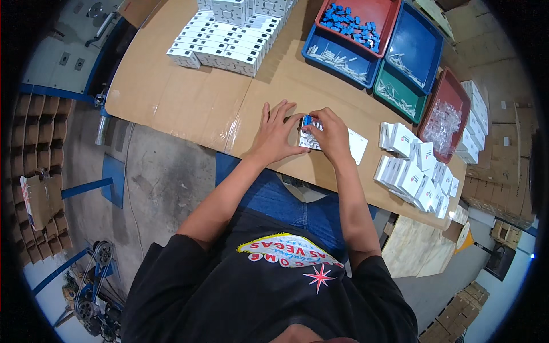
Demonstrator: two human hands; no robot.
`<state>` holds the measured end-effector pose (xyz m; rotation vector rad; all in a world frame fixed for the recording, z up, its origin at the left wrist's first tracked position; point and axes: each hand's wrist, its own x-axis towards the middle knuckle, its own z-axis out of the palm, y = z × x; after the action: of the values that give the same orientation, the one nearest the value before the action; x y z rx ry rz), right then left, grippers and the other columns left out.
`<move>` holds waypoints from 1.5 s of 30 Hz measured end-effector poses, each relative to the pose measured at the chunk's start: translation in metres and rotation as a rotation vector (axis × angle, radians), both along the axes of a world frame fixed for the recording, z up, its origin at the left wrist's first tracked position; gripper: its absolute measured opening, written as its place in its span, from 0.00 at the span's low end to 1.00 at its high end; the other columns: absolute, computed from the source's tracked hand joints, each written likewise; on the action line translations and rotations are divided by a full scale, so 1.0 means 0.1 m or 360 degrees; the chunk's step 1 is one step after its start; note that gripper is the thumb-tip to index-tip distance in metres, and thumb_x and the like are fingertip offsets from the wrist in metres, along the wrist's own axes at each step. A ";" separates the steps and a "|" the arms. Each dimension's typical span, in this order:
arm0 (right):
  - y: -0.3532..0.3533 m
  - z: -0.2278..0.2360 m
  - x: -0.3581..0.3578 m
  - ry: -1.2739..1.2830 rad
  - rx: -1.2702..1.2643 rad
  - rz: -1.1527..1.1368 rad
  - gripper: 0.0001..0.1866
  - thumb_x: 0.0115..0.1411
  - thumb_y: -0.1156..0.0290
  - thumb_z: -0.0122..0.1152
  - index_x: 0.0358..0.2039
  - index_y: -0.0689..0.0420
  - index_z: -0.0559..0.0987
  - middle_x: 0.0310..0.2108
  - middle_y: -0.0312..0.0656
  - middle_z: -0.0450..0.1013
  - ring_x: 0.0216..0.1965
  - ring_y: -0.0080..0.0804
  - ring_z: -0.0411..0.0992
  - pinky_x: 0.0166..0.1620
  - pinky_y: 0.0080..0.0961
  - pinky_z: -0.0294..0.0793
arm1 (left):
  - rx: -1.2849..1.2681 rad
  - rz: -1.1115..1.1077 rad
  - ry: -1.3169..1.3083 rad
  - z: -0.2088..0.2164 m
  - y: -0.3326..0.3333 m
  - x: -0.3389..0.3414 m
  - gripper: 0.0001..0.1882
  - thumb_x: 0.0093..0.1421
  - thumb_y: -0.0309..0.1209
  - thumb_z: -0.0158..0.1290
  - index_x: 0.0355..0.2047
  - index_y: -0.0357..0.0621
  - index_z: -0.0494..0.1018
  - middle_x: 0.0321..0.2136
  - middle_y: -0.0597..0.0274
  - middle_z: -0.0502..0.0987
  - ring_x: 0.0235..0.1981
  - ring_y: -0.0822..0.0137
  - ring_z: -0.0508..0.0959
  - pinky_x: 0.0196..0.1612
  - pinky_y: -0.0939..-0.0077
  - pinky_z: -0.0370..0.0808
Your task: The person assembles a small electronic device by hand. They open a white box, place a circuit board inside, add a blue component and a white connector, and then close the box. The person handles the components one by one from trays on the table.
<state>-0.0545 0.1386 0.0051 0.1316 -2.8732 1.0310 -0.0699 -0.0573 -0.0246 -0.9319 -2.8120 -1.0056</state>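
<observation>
A small open white box lies on the cardboard-covered table near its front edge, with small parts inside that are too small to make out. My left hand braces the box's left side, thumb at the near corner and index finger at the far one, other fingers spread. Reaching over the box from the right, my right hand pinches a small blue piece at the box's far left corner. My fingers hide part of the box. Just right of it, partly behind my right hand, lies a flat white lid or card.
White boxes stand stacked at the far left. Trays at the far right hold blue pieces, white sticks and clear plastic parts. Several small white boxes cluster at the right front, close to the table edge.
</observation>
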 end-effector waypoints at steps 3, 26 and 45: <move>0.02 0.03 -0.03 -0.0010 0.0033 0.0041 0.18 0.51 0.68 0.76 0.42 0.58 0.82 0.36 0.44 0.77 0.38 0.43 0.77 0.41 0.36 0.75 | 0.0020 0.0001 -0.0016 0.01 0.00 0.00 0.48 0.43 0.57 0.71 0.63 0.53 0.69 0.65 0.53 0.62 0.72 0.50 0.55 0.73 0.32 0.41; 0.06 0.21 -0.15 -0.0119 0.0127 0.0342 0.15 0.54 0.70 0.69 0.44 0.54 0.84 0.41 0.41 0.77 0.43 0.47 0.78 0.46 0.41 0.77 | 0.0019 0.0014 -0.0017 0.01 0.00 -0.01 0.48 0.44 0.57 0.70 0.62 0.49 0.69 0.65 0.54 0.63 0.72 0.50 0.55 0.74 0.34 0.40; 0.05 0.23 -0.17 -0.0127 0.0200 0.0303 0.16 0.54 0.67 0.70 0.45 0.54 0.83 0.41 0.43 0.79 0.42 0.48 0.78 0.44 0.42 0.77 | 0.0021 0.0015 -0.0012 0.00 0.00 -0.02 0.49 0.43 0.56 0.71 0.62 0.48 0.68 0.64 0.53 0.64 0.72 0.49 0.55 0.73 0.35 0.41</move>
<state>-0.0717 0.1431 0.0284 0.3876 -3.0459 0.9016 -0.0717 -0.0569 -0.0242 -0.9144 -2.8097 -1.0278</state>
